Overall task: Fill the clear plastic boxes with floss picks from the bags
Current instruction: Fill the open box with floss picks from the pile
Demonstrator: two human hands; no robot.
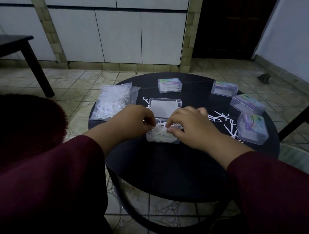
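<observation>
- The open box (163, 135) sits on the round table (164, 172) directly under both hands, its lid (165, 106) flung back just beyond the fingertips; the tray holds a loose heap of picks (159, 133).
- Left hand (131, 120) — fingers curled down into the heap at the tray's left side, seemingly pinching a few picks, though what exactly it grips is hidden by the knuckles.
- Right hand (191, 126) — fingers bent over the tray's right side, tips touching the picks; pressing or pinching, I cannot tell.
- The step looks like settling the picks so they lie flat. To do it well: press gently and evenly from both sides, tuck stray handles below the rim, and check nothing crosses the hinge edge before the lid comes down.
- Just beyond the left hand lies the bag (112, 103), still well stocked with picks.
- Just past the right hand, loose picks (223, 119) are scattered on the table — worth gathering in.
- Farther out, four shut boxes: one (169, 86) beyond the lid, three in an arc (248, 105) beyond and to the right of the right hand.
</observation>
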